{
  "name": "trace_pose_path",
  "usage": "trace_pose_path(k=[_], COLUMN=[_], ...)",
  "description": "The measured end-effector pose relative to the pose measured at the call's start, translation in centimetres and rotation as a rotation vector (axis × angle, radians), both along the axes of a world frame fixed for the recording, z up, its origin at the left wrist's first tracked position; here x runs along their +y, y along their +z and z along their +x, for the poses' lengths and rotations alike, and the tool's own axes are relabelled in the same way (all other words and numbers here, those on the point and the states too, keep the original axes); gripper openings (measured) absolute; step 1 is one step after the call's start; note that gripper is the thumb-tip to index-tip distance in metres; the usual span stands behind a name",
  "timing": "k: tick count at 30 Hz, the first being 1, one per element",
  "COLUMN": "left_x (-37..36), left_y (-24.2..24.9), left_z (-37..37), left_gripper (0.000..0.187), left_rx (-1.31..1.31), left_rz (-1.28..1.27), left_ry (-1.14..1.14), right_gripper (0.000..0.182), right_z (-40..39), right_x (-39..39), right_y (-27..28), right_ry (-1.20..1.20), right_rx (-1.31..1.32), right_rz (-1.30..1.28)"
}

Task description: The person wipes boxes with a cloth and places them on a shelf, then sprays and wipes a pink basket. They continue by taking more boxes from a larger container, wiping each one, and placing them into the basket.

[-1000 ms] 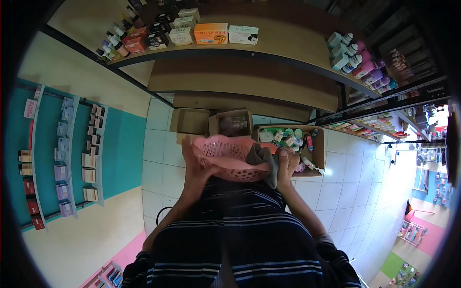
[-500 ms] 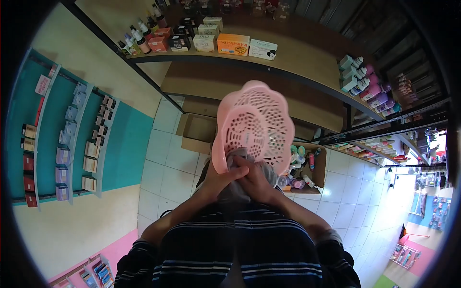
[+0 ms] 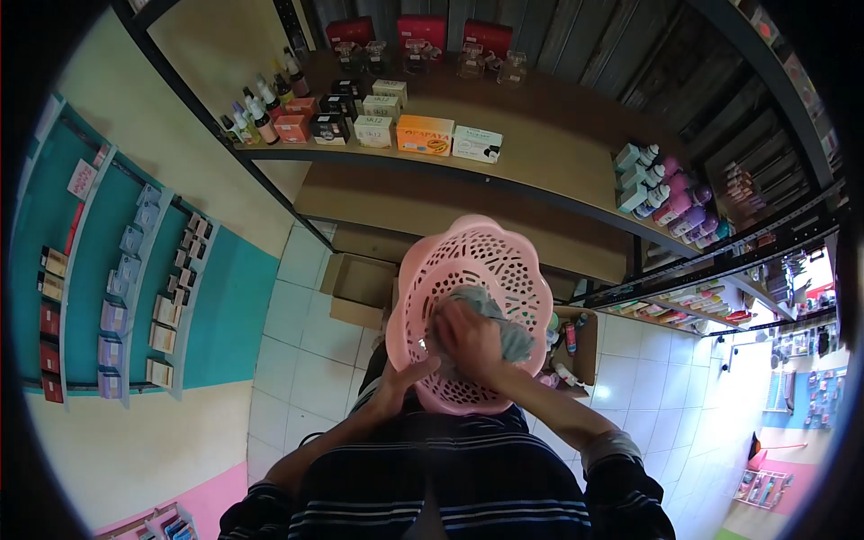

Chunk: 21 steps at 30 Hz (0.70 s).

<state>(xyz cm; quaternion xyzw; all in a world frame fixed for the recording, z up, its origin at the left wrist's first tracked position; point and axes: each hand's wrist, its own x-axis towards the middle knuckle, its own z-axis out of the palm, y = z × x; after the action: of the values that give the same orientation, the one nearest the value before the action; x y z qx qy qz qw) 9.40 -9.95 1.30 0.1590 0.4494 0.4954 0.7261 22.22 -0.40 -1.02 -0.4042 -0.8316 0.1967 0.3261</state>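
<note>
A pink plastic basket [image 3: 517, 243] with a scalloped rim and many small holes is tilted in front of my body. My left hand [image 3: 400, 380] grips its lower left rim, the thumb over the edge. Inside the basket, my right hand [image 3: 466, 340] presses a bunched grey-green cloth [image 3: 510, 340] against the perforated wall, its fingers curled on the cloth.
A shelf [image 3: 540, 148] ahead holds soap boxes [image 3: 425, 135], perfume bottles and pump bottles. An open cardboard box [image 3: 364, 279] stands on the tiled floor at left; another with bottles [image 3: 585, 355] is partly behind the basket. Wall shelves [image 3: 171, 297] hold small boxes.
The basket has come lower and tipped so its inside faces up more. My right hand has moved from the near rim into the basket with the cloth. The view has tilted up toward the shelf.
</note>
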Motion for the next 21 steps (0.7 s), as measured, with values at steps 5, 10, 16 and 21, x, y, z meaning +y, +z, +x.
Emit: trace_pose_path(k=[5, 10, 16, 21], left_x=[1.3, 0.9, 1.6, 1.0], left_y=[-0.7, 0.1, 0.8, 0.6], left_z=[0.0, 0.7, 0.0, -0.6], left_gripper=[0.058, 0.061, 0.063, 0.083], left_rx=[0.114, 0.139, 0.23, 0.243], left_rz=[-0.029, 0.165, 0.1, 0.111], left_ry=[-0.2, -0.1, -0.217, -0.144], right_gripper=[0.012, 0.014, 0.018, 0.025], right_z=[-2.2, 0.7, -3.3, 0.2], right_x=[3.0, 6.8, 2.8, 3.5], right_y=[0.7, -1.1, 1.5, 0.5], right_ry=[0.084, -0.272, -0.002, 0.041], right_rx=[0.077, 0.041, 0.294, -0.029], right_rz=[0.102, 0.091, 0.05, 0.135])
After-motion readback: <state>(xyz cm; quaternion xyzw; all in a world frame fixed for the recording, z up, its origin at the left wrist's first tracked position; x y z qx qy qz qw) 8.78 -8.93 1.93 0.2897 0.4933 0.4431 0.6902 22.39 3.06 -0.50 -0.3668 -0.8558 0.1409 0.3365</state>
